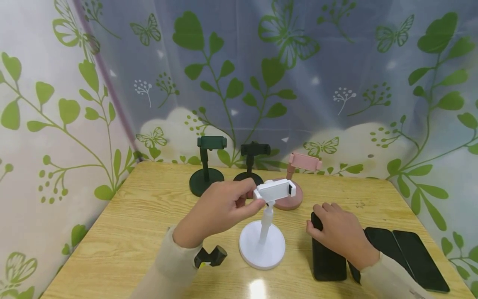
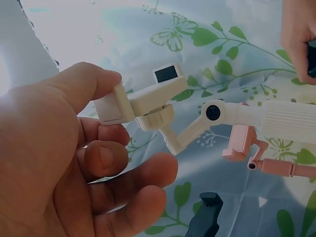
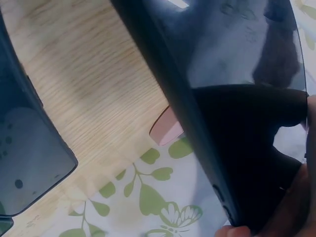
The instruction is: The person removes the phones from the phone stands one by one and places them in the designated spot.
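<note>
A white phone stand (image 1: 267, 245) stands upright on its round base. My left hand (image 1: 224, 205) pinches the left end of its clamp between thumb and fingers; the left wrist view shows the thumb on top of the clamp end (image 2: 114, 104), the lower fingers loosely bent. To the right, my right hand (image 1: 341, 232) grips the far end of a black phone (image 1: 329, 263). Close up in the right wrist view, fingertips (image 3: 234, 231) curl over that phone's edge, and its dark glossy screen (image 3: 232, 54) shows. Whether the phone touches the table is unclear.
Behind the white stand are a green stand (image 1: 206, 180), a black stand (image 1: 249, 164) and a pink stand (image 1: 304, 162). More dark phones (image 1: 421, 257) lie at the right, partly under my right forearm. A leaf-patterned curtain (image 1: 239, 83) hangs behind the wooden table (image 1: 149, 216).
</note>
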A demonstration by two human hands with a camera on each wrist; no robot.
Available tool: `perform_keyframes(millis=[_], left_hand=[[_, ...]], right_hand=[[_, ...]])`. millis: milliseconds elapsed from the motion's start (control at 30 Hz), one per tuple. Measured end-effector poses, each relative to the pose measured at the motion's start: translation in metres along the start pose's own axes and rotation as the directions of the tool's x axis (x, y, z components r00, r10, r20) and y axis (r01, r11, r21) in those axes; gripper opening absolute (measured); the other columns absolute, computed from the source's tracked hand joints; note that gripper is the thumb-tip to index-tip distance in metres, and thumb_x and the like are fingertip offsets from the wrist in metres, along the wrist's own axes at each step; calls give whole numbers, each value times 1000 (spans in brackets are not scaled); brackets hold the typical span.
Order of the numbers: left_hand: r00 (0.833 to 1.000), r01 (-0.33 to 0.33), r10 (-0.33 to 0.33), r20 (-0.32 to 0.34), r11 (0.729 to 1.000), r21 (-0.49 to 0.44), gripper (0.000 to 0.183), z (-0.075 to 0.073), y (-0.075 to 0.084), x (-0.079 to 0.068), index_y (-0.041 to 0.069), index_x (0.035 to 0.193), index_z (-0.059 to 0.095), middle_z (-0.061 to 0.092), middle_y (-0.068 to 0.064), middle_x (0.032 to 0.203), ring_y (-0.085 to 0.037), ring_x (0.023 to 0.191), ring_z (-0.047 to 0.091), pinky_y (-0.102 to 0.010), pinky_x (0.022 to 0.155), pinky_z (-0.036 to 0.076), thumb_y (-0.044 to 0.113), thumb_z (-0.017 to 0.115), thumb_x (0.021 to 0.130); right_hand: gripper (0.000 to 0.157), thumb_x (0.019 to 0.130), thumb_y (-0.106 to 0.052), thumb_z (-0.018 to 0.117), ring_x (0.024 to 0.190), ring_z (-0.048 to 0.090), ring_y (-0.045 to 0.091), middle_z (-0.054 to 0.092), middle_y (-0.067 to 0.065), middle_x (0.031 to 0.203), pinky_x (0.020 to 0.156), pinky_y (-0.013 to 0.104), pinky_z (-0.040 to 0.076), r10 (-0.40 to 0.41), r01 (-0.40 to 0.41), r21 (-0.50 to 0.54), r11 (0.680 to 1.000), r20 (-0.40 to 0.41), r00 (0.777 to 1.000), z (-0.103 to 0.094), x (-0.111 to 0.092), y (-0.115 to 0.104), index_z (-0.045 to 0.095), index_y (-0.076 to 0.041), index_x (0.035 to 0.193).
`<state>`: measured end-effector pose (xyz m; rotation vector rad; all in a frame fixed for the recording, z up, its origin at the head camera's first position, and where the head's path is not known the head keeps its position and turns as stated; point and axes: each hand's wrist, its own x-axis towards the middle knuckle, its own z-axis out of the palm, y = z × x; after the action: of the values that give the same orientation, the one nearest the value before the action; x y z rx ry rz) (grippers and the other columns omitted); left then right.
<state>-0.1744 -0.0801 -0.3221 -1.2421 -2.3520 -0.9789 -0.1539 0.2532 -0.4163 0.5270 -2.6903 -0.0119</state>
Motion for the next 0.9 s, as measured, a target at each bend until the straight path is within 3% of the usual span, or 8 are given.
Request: perform_keyframes(millis=[567, 900], left_hand=[[1000, 8, -8, -7, 1000, -26, 17, 2, -2, 1, 23, 90, 58, 48, 14, 68, -3, 56, 42, -23, 51, 37, 32, 68, 100], [1000, 22, -23, -1, 999, -33, 16, 2, -2, 2, 23, 91, 59, 49, 13, 69, -3, 56, 42, -23, 51, 37, 31, 69, 100]], right_hand=[[32, 92, -38, 71, 62, 56, 19, 61, 5, 78, 47, 37, 45, 44, -42, -16, 999, 191, 981, 17, 3, 6, 68, -7, 100], [37, 93, -37, 69, 68, 60, 22, 62, 7, 84, 55, 42, 52, 86, -98, 25, 995, 315, 945, 28, 3, 9, 68, -2, 107]])
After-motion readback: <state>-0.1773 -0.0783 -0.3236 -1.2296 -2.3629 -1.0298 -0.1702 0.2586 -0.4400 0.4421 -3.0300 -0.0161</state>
